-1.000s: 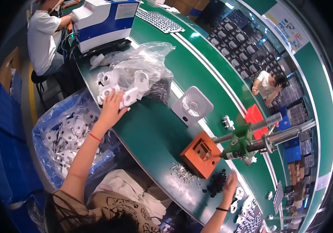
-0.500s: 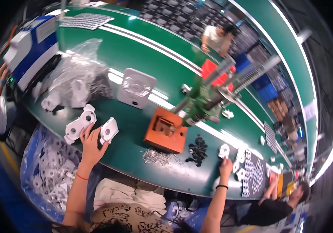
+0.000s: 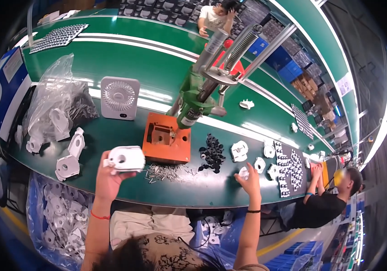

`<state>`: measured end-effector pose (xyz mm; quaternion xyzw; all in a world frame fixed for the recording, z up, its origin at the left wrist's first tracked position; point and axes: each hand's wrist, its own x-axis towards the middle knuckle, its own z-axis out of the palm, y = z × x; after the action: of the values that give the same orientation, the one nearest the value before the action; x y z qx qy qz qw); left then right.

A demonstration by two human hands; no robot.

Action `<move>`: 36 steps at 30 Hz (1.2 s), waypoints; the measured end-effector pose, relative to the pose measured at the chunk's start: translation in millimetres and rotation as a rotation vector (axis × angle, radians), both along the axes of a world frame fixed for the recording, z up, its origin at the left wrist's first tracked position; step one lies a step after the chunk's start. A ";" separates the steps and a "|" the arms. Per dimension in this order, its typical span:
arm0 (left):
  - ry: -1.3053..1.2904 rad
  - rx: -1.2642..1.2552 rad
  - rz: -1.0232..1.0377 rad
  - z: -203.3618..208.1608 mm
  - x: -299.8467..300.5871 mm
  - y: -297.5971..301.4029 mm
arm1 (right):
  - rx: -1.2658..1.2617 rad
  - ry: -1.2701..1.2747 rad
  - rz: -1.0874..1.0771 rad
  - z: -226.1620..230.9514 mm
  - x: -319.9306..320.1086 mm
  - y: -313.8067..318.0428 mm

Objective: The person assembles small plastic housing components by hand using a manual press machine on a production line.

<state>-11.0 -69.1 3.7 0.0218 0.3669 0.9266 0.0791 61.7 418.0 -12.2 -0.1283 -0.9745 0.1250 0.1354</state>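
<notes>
My left hand [image 3: 108, 179] grips a white plastic housing [image 3: 128, 159] with a round hole, raised above the bench's near edge beside the orange press fixture [image 3: 166, 140]. My right hand [image 3: 250, 184] is open, thumb and forefinger spread. A small white part [image 3: 244, 173] shows just behind its fingers; whether they touch is unclear. Beyond that hand a white housing [image 3: 239, 151] rests on the bench, with several smaller white parts, including a ring-shaped one [image 3: 259, 165], to its right. Two more white housings [image 3: 68, 167] lie at the left.
A green press [image 3: 193, 106] rises over the fixture. Metal pins [image 3: 168, 172] and black caps [image 3: 212, 153] lie in front and right of it. A small fan [image 3: 120, 98] and a plastic bag of parts [image 3: 60, 108] stand left. A co-worker [image 3: 322, 198] sits at right.
My left hand has picked up a white housing and brought it toward the fixture. My right hand has drawn back from the white housing at the right and opened. The head view has shifted.
</notes>
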 end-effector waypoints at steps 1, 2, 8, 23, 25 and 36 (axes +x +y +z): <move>0.012 -0.028 -0.080 -2.5 -0.2 3.6 | -0.065 0.036 -0.047 7.6 -2.4 -7.6; -0.019 -0.028 -0.086 -4.7 2.1 14.6 | -0.360 -0.040 -0.135 19.0 -7.0 -17.1; -0.102 -0.145 -0.601 9.9 10.7 85.9 | -0.699 0.168 0.534 88.1 2.4 -134.9; -0.234 0.196 -1.047 -71.1 23.4 135.6 | -0.360 0.141 1.251 72.3 -4.6 -229.3; -0.158 0.149 -1.137 -66.7 28.2 157.9 | -0.411 0.174 1.173 64.4 -2.6 -229.7; 0.271 -0.122 -1.256 -24.9 34.0 179.8 | -0.215 0.411 1.144 32.9 30.6 -235.4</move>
<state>22.9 110.7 -21.2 0.3447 0.3429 0.6705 0.5604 92.3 182.6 20.6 0.4284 -0.8247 0.2975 0.2184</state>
